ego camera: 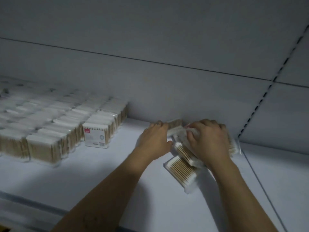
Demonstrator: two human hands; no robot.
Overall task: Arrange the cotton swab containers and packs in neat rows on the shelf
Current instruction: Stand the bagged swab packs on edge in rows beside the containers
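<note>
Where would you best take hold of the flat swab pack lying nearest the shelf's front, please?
Place the grip across the flat pack at its near cotton-tipped end, coming from the front over bare shelf. It lies flat and thin; its far end meets the pile under the right hand.

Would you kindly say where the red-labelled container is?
Head view: the red-labelled container stands left of centre on the shelf, fronting the rightmost row.
</note>
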